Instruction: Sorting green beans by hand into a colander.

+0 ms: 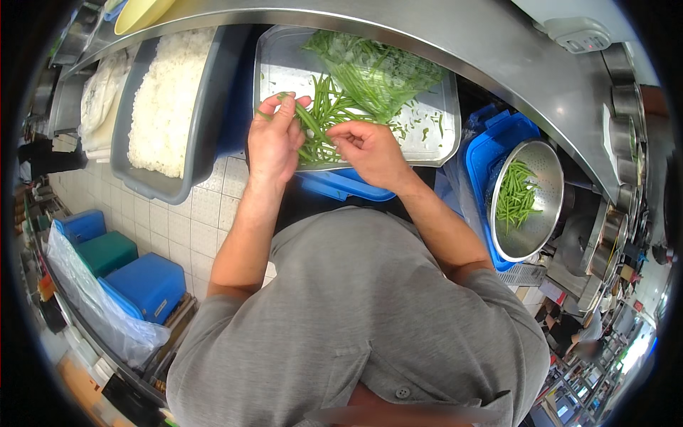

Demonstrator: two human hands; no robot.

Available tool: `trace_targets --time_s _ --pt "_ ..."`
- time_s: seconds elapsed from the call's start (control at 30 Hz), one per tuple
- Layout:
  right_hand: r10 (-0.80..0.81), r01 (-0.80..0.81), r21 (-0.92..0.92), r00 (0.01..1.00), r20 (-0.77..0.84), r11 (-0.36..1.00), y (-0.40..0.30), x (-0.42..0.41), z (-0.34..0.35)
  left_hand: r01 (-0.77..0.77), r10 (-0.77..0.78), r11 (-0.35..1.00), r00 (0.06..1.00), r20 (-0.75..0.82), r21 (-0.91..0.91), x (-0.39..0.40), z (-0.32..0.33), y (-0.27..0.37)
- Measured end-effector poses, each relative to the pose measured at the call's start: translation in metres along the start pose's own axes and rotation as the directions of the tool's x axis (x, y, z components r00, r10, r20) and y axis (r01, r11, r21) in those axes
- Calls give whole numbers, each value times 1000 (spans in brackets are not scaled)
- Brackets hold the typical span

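My left hand [276,136] is closed on a green bean [307,117] at the left side of a metal tray [449,123]. My right hand [371,149] is beside it, thumb and fingertips together near the bean's lower end; whether they hold anything cannot be told. Loose green beans [333,109] lie in the tray under and between the hands. A clear plastic bag of green beans [376,72] rests at the tray's back, with small green trimmings [425,132] to its right. To the right, a steel colander [547,208] holds more green beans [515,195].
A grey tub [200,117] of white rice [169,107] stands left of the tray. A steel shelf edge [373,24] runs above the tray. Blue bins [149,285] stand at lower left. A blue crate [501,133] is under the colander. Another person [565,333] is far right.
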State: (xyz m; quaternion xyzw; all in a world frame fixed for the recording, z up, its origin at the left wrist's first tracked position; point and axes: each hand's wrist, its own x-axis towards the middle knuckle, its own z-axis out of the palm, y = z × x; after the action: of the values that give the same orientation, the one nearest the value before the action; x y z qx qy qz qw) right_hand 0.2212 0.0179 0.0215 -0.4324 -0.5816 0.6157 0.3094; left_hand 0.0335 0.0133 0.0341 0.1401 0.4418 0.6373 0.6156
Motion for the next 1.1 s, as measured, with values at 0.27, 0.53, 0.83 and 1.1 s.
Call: trace_targets --time_s 0.27,0.53,0.83,1.1 --pt "28 -29 79 999 19 996 7 1 7 -68 66 995 997 33 71 -4 -1 -3" --pt "211 -138 710 977 -15 691 26 18 -9 -148 153 988 983 107 -53 -17 14 -9" --pt "112 -103 377 994 -2 920 4 4 6 -171 172 985 985 -16 28 -8 6 -10" --pt "156 -109 491 986 -56 865 44 27 -8 -398 325 873 905 274 280 -24 -8 -24"
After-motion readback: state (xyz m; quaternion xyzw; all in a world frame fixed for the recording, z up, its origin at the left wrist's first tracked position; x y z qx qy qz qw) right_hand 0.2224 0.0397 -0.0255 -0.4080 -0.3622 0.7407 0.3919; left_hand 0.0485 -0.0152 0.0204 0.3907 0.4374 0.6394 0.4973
